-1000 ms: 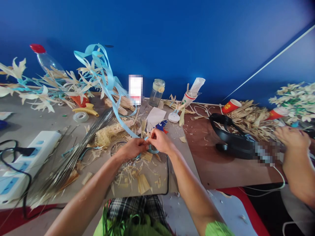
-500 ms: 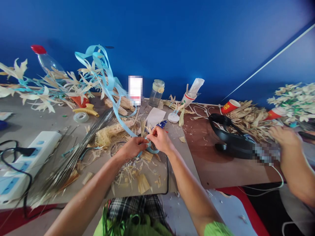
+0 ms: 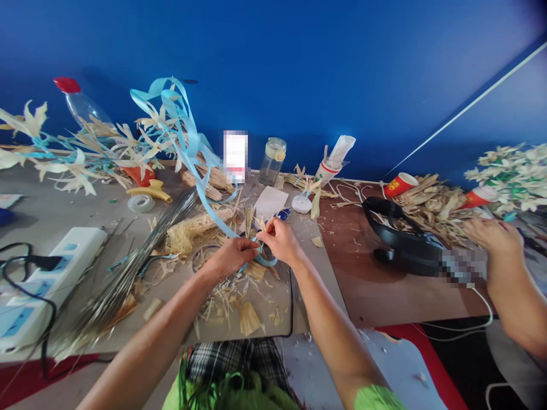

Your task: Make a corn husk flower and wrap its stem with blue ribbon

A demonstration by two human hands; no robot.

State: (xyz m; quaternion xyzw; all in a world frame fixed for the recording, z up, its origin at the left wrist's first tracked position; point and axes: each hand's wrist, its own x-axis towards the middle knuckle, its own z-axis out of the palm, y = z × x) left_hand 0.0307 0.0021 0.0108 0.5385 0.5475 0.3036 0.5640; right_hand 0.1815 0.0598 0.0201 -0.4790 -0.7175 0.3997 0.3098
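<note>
Over the near middle of the table, my left hand (image 3: 233, 254) pinches a light-blue ribbon (image 3: 219, 221). The ribbon runs up from the fingers to a tangled bunch of loops at the left, and a short loop of it hangs under the hands. Close beside it, my right hand (image 3: 280, 240) is closed in a pinch at a small pale corn-husk piece (image 3: 259, 223), whose tips stick up past the fingers. Where ribbon and husk meet is largely hidden by my fingertips. Husk scraps (image 3: 248, 319) lie below.
Thin wires (image 3: 145, 250) and a corn cob (image 3: 200, 228) lie left, near a white power strip (image 3: 55, 285). Behind stand husk flowers (image 3: 79, 171) and a glass jar (image 3: 272, 162). At right are a black headset (image 3: 401, 245) and another person's hand (image 3: 496, 239).
My hands stay almost in place, with only slight finger movement at the ribbon and husk piece. The other person's hand at right has shifted slightly left.
</note>
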